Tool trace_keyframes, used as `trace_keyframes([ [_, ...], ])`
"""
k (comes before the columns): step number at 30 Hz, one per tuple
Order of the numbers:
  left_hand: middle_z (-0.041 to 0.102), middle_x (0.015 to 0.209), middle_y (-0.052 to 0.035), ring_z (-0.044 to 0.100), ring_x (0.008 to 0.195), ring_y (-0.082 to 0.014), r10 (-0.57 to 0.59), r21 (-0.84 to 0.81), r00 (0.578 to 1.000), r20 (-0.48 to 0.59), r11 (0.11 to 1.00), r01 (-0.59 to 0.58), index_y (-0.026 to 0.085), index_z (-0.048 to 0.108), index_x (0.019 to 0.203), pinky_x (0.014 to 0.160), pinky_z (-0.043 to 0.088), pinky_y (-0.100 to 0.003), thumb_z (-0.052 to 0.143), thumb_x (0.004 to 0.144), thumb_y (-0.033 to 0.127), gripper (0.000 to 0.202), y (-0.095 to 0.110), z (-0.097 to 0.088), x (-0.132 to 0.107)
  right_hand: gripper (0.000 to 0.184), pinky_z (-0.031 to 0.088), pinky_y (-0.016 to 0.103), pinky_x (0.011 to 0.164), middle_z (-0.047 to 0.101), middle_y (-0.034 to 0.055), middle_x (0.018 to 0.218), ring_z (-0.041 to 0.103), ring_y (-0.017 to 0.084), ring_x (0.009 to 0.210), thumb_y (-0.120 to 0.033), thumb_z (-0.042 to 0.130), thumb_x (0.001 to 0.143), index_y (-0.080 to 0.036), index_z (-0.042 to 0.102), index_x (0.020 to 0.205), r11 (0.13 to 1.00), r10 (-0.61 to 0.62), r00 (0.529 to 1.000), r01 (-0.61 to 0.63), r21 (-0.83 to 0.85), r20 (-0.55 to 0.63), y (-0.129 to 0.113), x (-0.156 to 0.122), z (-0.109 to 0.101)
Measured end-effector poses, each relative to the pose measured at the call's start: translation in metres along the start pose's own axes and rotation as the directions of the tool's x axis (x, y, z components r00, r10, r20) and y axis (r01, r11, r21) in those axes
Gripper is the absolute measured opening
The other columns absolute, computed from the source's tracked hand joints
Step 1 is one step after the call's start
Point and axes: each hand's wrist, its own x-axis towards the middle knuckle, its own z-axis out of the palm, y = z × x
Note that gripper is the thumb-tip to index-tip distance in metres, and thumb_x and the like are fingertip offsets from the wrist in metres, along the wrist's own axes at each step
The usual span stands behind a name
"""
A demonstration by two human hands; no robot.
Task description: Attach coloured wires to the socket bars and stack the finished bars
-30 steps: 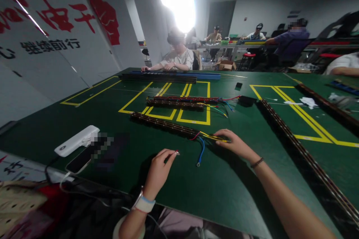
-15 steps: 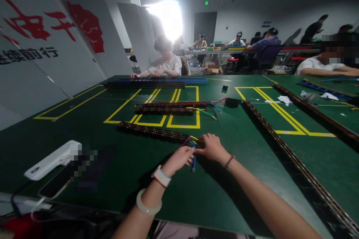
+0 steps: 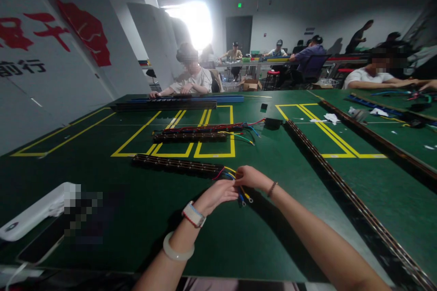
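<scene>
My left hand (image 3: 221, 195) and my right hand (image 3: 251, 178) meet at the right end of a long dark strip with metal rails (image 3: 177, 165). Both are closed around the cable ends coming out of it. A yellow cable (image 3: 230, 170) runs from the strip into the fingers. Below them hang a blue cable's ring terminal (image 3: 243, 203) and a yellow cable's ring terminal (image 3: 251, 200), side by side. A thin red wire (image 3: 218, 173) curves at the strip's end. The exact fingertip grip is hidden by the fingers.
Farther back lie two shorter strips with coloured cables (image 3: 191, 136). A long strip (image 3: 341, 182) runs diagonally on the right. At the left are a white device (image 3: 37, 211) and a phone (image 3: 48, 236). Co-workers sit across the green table (image 3: 136, 218); yellow tape marks it.
The yellow cable's ring end now hangs beside the blue one below my hands. My right hand has closed in on the cables. The whole view has shifted slightly.
</scene>
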Motion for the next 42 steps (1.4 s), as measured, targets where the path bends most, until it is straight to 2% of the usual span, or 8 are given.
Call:
trace_keyframes([
  [4,0.068,0.087,-0.0119,0.066,0.084,-0.0185,-0.004,-0.135,0.999,0.054,0.991,0.011,0.011,0.059,0.097,0.084,0.048,-0.034,0.055,0.086,0.034,0.025,0.001,0.01,0.01,0.01,0.036,0.02,0.056,0.066,0.0034,0.08,0.058,0.012,0.068,-0.022,0.058,0.08,-0.015,0.064,0.084,0.996,-0.078,0.989,0.072,-0.057,-0.123,-0.008,-0.005,-0.003],
  [8,0.067,0.086,-0.0078,0.064,0.078,-0.0145,0.084,-0.304,0.996,-0.016,0.949,-0.085,0.014,0.059,0.088,0.08,0.048,-0.03,0.052,0.088,0.03,0.017,0.001,0.021,0.023,0.016,0.038,0.024,0.061,0.065,0.0061,0.086,0.06,0.015,0.073,-0.014,0.048,0.086,-0.017,0.065,0.085,0.935,-0.129,0.964,0.039,-0.353,-0.233,-0.018,-0.008,0.002],
  [13,0.067,0.083,-0.005,0.063,0.075,-0.0128,0.085,-0.422,0.985,-0.148,0.896,-0.141,0.015,0.059,0.081,0.071,0.05,-0.025,0.047,0.09,0.024,0.018,0.003,0.028,0.036,0.019,0.04,0.033,0.071,0.062,0.0126,0.09,0.057,0.022,0.082,-0.007,0.049,0.083,-0.011,0.063,0.095,0.743,-0.325,0.918,0.099,-0.662,-0.228,-0.024,-0.004,0.015],
  [18,0.066,0.078,-0.0028,0.063,0.072,-0.0111,0.038,-0.516,0.978,-0.206,0.845,-0.141,0.015,0.057,0.077,0.064,0.05,-0.02,0.05,0.089,0.025,0.017,0.001,0.026,0.048,0.017,0.038,0.035,0.07,0.062,0.0122,0.082,0.049,0.024,0.082,-0.008,0.052,0.081,-0.011,0.066,0.09,0.622,-0.421,0.891,0.149,-0.769,-0.168,-0.024,-0.003,0.027],
  [25,0.062,0.068,-0.0007,0.06,0.06,-0.0089,0.025,-0.489,0.973,-0.231,0.861,-0.139,0.014,0.055,0.075,0.061,0.05,-0.021,0.052,0.089,0.019,0.015,-0.003,0.021,0.058,0.027,0.038,0.036,0.078,0.062,0.013,0.097,0.05,0.024,0.088,-0.017,0.054,0.083,-0.01,0.062,0.107,0.689,-0.432,0.883,0.193,-0.699,-0.183,-0.023,-0.019,0.005],
  [31,0.066,0.077,-0.0051,0.063,0.068,-0.0116,0.062,-0.467,0.994,-0.09,0.879,-0.097,0.012,0.061,0.077,0.065,0.051,-0.023,0.053,0.088,0.024,0.019,-0.001,0.016,0.051,0.02,0.039,0.031,0.073,0.063,0.0076,0.086,0.057,0.02,0.082,-0.034,0.055,0.087,-0.017,0.065,0.086,0.8,-0.277,0.941,0.114,-0.589,-0.194,-0.029,-0.032,-0.035],
  [36,0.068,0.082,-0.0074,0.063,0.07,-0.0127,0.075,-0.438,0.996,-0.051,0.894,-0.09,0.01,0.064,0.085,0.066,0.05,-0.025,0.054,0.088,0.024,0.017,-0.005,0.009,0.05,0.023,0.041,0.031,0.074,0.066,0.0107,0.087,0.061,0.022,0.084,-0.036,0.062,0.082,-0.015,0.066,0.09,0.804,-0.173,0.977,0.065,-0.59,-0.128,-0.032,-0.033,-0.029],
  [42,0.069,0.084,-0.01,0.065,0.074,-0.0156,0.094,-0.417,0.996,-0.011,0.904,-0.09,0.009,0.064,0.084,0.075,0.05,-0.029,0.055,0.087,0.029,0.021,-0.01,0.005,0.05,0.018,0.044,0.026,0.063,0.067,0.0119,0.081,0.065,0.02,0.075,-0.02,0.046,0.089,-0.013,0.062,0.092,0.835,-0.03,0.994,-0.033,-0.549,-0.106,-0.029,-0.031,-0.021],
])
